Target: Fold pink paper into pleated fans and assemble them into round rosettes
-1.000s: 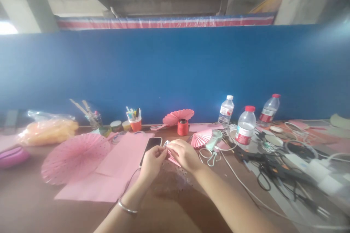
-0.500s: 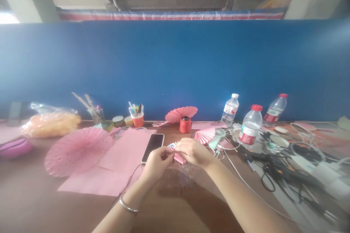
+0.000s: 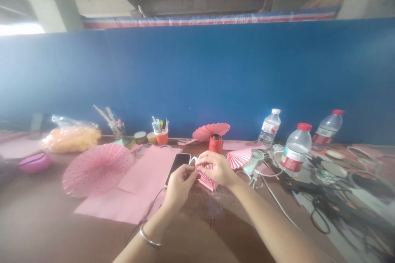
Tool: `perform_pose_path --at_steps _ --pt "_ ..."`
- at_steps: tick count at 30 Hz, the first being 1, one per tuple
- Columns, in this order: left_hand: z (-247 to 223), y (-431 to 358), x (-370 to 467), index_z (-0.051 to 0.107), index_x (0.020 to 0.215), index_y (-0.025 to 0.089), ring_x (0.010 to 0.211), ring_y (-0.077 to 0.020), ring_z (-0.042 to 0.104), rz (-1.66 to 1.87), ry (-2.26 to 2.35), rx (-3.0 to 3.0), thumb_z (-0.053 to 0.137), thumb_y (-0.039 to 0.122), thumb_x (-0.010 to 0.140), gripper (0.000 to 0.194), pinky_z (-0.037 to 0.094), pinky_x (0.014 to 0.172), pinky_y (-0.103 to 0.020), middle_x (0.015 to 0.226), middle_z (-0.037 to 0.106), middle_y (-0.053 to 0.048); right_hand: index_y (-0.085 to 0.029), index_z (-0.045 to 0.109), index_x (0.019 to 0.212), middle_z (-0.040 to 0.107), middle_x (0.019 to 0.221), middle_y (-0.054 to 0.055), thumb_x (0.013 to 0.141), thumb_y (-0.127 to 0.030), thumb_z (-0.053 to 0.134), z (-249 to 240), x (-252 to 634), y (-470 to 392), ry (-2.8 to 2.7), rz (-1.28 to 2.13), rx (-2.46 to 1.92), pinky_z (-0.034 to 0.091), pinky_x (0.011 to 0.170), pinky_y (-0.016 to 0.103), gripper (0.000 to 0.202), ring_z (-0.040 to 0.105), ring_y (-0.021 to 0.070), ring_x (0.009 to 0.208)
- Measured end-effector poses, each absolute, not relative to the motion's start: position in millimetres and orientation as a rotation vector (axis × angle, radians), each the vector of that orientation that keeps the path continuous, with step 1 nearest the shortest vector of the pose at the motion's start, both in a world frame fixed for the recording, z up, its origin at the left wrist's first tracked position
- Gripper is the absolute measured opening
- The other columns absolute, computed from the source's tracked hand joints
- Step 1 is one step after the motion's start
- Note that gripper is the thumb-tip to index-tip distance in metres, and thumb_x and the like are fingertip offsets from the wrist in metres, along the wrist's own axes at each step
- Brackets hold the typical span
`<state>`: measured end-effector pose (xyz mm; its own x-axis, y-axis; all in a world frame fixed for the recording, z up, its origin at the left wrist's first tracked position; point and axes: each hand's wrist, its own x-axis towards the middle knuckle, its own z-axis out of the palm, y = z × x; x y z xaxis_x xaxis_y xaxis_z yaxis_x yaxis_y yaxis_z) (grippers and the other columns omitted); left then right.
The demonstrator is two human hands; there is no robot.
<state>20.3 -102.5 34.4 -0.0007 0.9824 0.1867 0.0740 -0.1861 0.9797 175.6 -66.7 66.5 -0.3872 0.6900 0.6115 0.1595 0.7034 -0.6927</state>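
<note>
A tall blue panel (image 3: pixel 197 74) closes off the back, and the brown table (image 3: pixel 37 222) runs in front of it. Flat pink paper sheets (image 3: pixel 151 168) lie overlapping on the left, partly under a round, pierced pink paper fan (image 3: pixel 95 168), perhaps kept there to stay close without crowding the hands. Farther off on the right stand clear plastic bottles (image 3: pixel 294 152) with labels, seemingly set back out of the way. The left hand (image 3: pixel 180 183) has its thumb and forefinger drawn nearly together; the right hand (image 3: pixel 219 168) arches in from the other side with its fingertips bunched, meeting or almost meeting the left ones. Whether either pinches paper or something finer cannot be told. A black-screened phone (image 3: pixel 176 164) lies just beyond the left hand, and a red spool (image 3: pixel 215 144) stands upright behind the right, likely within easy reach. Smallest of these is the pleated pink paper piece (image 3: pixel 209 181), below the right hand and partly hidden by it, near the middle of the table. Its visible folds slant, with one corner pointing toward the person and slightly right; its full long axis is covered.
</note>
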Motion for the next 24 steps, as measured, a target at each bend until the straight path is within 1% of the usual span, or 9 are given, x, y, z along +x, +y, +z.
perform_pose_path --at_steps 4,7,9,13,16,18,21,23,24 --pt "33.4 -105.0 23.4 0.058 0.081 0.017 0.067 -0.0156 0.061 1.279 1.154 1.435 0.060 0.039 0.074 0.023 0.047 0.065 -0.026 0.069 0.064 -0.003 -0.019 0.064 0.072 0.062 0.080 0.004 0.078 -0.025 0.057 64.7 175.6 -66.2 -1.836 0.691 -0.692 0.048 0.069 0.029 0.011 0.059 0.0161 0.075" --pt "34.8 -107.5 25.4 0.056 0.083 0.018 0.076 -0.0169 0.061 1.283 1.115 1.473 0.056 0.037 0.077 0.020 0.046 0.071 -0.027 0.078 0.065 -0.004 -0.019 0.061 0.075 0.062 0.076 0.003 0.079 -0.029 0.056 66.2 180.2 -63.4 -1.736 0.809 -0.730 0.048 0.064 0.027 0.013 0.058 0.0152 0.069" --pt "36.6 -109.4 26.1 0.055 0.082 0.018 0.075 -0.0156 0.060 1.285 1.070 1.491 0.051 0.035 0.080 0.017 0.045 0.071 -0.026 0.077 0.063 -0.003 -0.019 0.061 0.079 0.062 0.074 0.002 0.079 -0.032 0.056 68.8 185.0 -60.6 -1.627 0.853 -0.782 0.047 0.061 0.027 0.014 0.058 0.0151 0.067" --pt "39.2 -112.1 25.5 0.055 0.075 0.018 0.069 -0.0128 0.056 1.250 0.995 1.491 0.046 0.031 0.083 0.018 0.042 0.067 -0.023 0.073 0.058 0.000 -0.018 0.059 0.076 0.063 0.075 0.002 0.081 -0.030 0.053 77.4 194.6 -56.7 -1.491 0.816 -0.839 0.046 0.068 0.027 0.014 0.059 0.0154 0.072" --pt "38.3 -112.1 23.3 0.057 0.073 0.017 0.067 -0.0136 0.054 1.206 0.989 1.554 0.042 0.028 0.083 0.021 0.042 0.066 -0.024 0.071 0.058 -0.001 -0.018 0.055 0.075 0.063 0.076 0.002 0.084 -0.029 0.048 85.5 198.7 -58.5 -1.499 0.835 -0.828 0.046 0.061 0.025 0.016 0.058 0.0133 0.066" --pt "37.0 -111.8 21.7 0.059 0.069 0.017 0.075 -0.0160 0.055 1.204 0.990 1.652 0.041 0.027 0.083 0.026 0.042 0.070 -0.026 0.079 0.059 -0.004 -0.018 0.054 0.077 0.061 0.072 0.001 0.084 -0.029 0.047 91.0 199.9 -62.1 -1.535 0.856 -0.830 0.043 0.052 0.022 0.015 0.054 0.0110 0.057" --pt "35.0 -111.5 20.4 0.060 0.062 0.017 0.092 -0.0199 0.053 1.233 1.059 1.801 0.041 0.027 0.083 0.029 0.042 0.079 -0.028 0.099 0.056 -0.007 -0.018 0.055 0.079 0.058 0.067 -0.001 0.084 -0.030 0.049 99.0 199.9 -71.2 -1.644 0.912 -0.789 0.039 0.046 0.020 0.014 0.048 0.0080 0.048" --pt "34.4 -110.9 20.1 0.060 0.070 0.018 0.100 -0.0213 0.050 1.306 1.161 1.876 0.046 0.027 0.081 0.020 0.040 0.085 -0.031 0.107 0.053 -0.007 -0.019 0.056 0.080 0.058 0.067 -0.002 0.083 -0.030 0.051 104.1 198.8 -79.3 -1.753 1.001 -0.719 0.039 0.046 0.021 0.013 0.047 0.0073 0.047" --pt "34.5 -110.5 19.8 0.060 0.079 0.019 0.105 -0.0221 0.048 1.358 1.199 1.910 0.049 0.026 0.080 0.013 0.038 0.089 -0.032 0.112 0.051 -0.008 -0.019 0.056 0.079 0.059 0.068 -0.001 0.083 -0.030 0.053 106.5 197.8 -83.5 -1.805 1.049 -0.683 0.039 0.046 0.021 0.012 0.048 0.0075 0.047"
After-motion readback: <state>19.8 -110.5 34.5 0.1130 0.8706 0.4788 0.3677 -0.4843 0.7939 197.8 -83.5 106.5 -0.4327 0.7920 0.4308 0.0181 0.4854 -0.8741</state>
